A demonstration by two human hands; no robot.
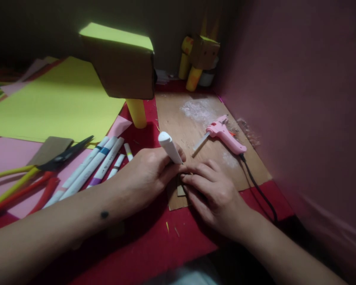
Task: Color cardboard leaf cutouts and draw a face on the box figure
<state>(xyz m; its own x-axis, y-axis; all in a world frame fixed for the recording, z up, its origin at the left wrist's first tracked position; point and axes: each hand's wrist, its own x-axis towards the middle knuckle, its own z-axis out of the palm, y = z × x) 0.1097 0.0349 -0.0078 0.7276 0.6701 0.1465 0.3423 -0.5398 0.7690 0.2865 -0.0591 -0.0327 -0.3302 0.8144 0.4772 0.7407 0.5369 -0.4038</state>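
My left hand [152,168] grips a white marker [170,148], its fingers wrapped round the lower part and the thick end tilted up. Close against it, the fingertips of my right hand [215,194] are pressed together on a small cardboard piece [180,190]. Most of that piece is hidden under my fingers, as is the marker's tip. Both hands work over the near end of a brown cardboard sheet [178,118]. Just beyond my right hand lies a pink hot glue gun [227,136] with a glue stick poking out of it.
Several markers [99,162] lie left of my left arm, beside scissors [59,158] and yellow paper [59,103]. A cardboard box shape [121,71] stands on a yellow tube [137,113]. Farther back is a cardboard animal figure [206,53]. The glue gun's black cord [256,184] runs toward the right edge.
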